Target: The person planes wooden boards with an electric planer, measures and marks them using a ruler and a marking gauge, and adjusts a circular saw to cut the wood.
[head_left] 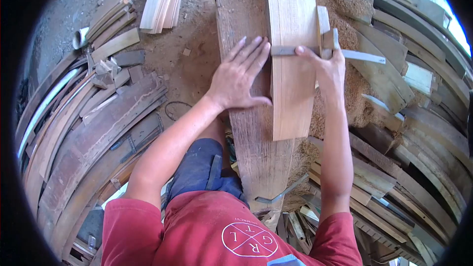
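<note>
A pale plank (295, 98) lies lengthwise on a wider, rough bench board (251, 143). A line runs along the plank near its left edge. My right hand (327, 66) grips a marking gauge (354, 56), thumb on its long stem, fingers around the wooden head at the plank's right edge. The stem crosses the plank's top face and sticks out to the right. My left hand (240, 76) lies flat with fingers extended over the bench board, fingertips beside the plank's left edge and the stem's left end; it holds nothing.
Sawdust (362, 101) is heaped right of the plank. Stacked boards (101, 140) lie on the left, with more scrap wood (428, 133) on the right. Thin pale strips (163, 2) rest on the ground ahead. A bent metal bar (283, 194) lies near the bench's close end.
</note>
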A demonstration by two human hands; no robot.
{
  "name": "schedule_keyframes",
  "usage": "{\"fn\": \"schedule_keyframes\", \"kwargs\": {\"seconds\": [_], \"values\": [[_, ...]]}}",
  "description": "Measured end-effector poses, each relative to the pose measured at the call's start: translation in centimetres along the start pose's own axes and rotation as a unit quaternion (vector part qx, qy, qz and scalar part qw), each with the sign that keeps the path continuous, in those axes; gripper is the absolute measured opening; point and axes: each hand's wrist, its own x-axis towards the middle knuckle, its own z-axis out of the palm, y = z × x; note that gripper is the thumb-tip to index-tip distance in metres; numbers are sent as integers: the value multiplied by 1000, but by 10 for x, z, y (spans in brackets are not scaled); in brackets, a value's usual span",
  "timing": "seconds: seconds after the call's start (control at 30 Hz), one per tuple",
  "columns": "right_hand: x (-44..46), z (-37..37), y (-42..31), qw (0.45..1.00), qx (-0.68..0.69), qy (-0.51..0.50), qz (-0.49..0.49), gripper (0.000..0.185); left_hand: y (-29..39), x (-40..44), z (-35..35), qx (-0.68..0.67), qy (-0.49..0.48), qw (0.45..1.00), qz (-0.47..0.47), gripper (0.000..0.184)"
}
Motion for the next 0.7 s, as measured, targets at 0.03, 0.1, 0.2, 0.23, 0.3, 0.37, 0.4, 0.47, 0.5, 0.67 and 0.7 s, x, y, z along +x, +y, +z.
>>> {"fn": "schedule_keyframes", "kwargs": {"seconds": [0.03, 0.1, 0.2, 0.23, 0.3, 0.37, 0.4, 0.47, 0.5, 0.67, 0.7], "values": [[13, 2, -9, 999, -41, 17, -9, 81, 1, 1, -7, -2, -21, 1000, 15, 122], [42, 9, -19, 999, -36, 14, -27, 76, 2, 4, -10, -105, -10, 994, 2, 97], [79, 18, -42, 999, -28, 7, -40, 73, -2, 5, -12, -58, -24, 997, 36, 85], [89, 21, -48, 998, -21, 11, -51, 74, 0, 6, -14, -69, -37, 997, 19, 74], [119, 27, -60, 998, -18, 7, -63, 78, -1, 6, -14, -69, -43, 997, 17, 74], [144, 32, -77, 997, -21, 4, -69, 80, -1, 6, -15, -71, -53, 996, 15, 74], [158, 34, -85, 997, -23, 1, -79, 81, -1, 5, -15, -71, -56, 996, 17, 74], [195, 44, -82, 995, 6, -6, -95, 88, -3, 5, -12, -71, -52, 996, 19, 73], [205, 52, -85, 993, -22, 22, -117, 92, -4, 5, -12, -73, -44, 996, 24, 72], [227, 48, -108, 991, 29, 45, -121, 93, -5, 6, -8, -56, -57, 996, 40, 68], [211, 38, -115, 991, 35, 57, -117, 93, -4, 5, -7, -58, -45, 997, 32, 66]]}}
